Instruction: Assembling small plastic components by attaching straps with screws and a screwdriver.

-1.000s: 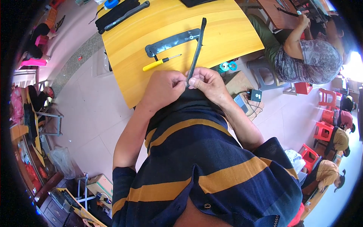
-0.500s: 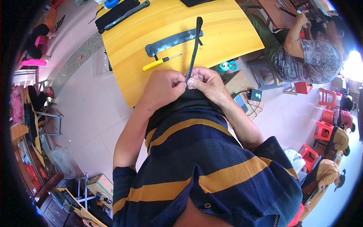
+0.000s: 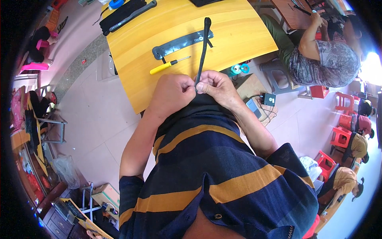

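Note:
A long, narrow black strap (image 3: 204,47) stands up from my hands and leans slightly right, its rounded tip over the yellow table. My right hand (image 3: 217,87) pinches its lower end between thumb and fingers. Close against it, my left hand (image 3: 175,91) is closed with fingertips curled at the same end; the tiny part between the two hands is hidden. Beyond the hands lies a flat, shiny dark pouch-like strip (image 3: 179,44), partly behind the strap. A screwdriver (image 3: 164,68) with a yellow handle rests nearer me, its tip pointing right.
The yellow table (image 3: 238,28) carries black strips (image 3: 131,16) and a blue roll (image 3: 116,4) at its far left. A turquoise-lidded container (image 3: 235,70) stands by the right edge, near a cardboard box (image 3: 248,85) and a small black box (image 3: 269,99). Another person (image 3: 322,59) sits at the right.
The strap's upper end has tipped a little to the left. Both hands stay in nearly the same place, still closed at its lower end.

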A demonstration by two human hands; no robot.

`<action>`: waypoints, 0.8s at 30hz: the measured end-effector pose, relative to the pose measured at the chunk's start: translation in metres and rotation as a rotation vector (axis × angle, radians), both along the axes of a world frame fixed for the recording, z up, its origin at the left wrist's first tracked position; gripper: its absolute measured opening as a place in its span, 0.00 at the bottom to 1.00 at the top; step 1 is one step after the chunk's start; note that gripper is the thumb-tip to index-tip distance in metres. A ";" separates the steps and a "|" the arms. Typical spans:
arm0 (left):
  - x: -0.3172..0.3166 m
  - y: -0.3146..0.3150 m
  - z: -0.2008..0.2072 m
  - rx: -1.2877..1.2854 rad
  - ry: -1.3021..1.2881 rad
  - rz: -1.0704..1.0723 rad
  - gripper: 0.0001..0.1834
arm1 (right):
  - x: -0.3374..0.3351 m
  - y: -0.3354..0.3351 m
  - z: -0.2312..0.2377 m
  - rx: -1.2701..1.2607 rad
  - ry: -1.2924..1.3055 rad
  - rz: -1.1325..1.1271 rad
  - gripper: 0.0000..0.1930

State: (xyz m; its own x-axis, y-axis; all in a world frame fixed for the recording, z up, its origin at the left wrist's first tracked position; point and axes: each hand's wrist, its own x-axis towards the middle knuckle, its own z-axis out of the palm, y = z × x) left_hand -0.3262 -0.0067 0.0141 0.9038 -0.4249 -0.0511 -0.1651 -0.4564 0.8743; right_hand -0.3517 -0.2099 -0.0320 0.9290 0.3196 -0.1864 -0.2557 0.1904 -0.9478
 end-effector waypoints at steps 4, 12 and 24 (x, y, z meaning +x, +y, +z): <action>0.000 -0.002 -0.002 0.162 -0.123 0.031 0.06 | -0.002 0.003 0.001 -0.052 -0.026 0.015 0.08; -0.001 0.008 -0.002 -0.069 0.081 0.010 0.06 | 0.002 0.003 0.000 0.093 0.052 -0.009 0.11; 0.002 0.009 0.001 -0.038 0.089 -0.011 0.07 | 0.000 0.006 -0.004 0.044 0.015 -0.031 0.09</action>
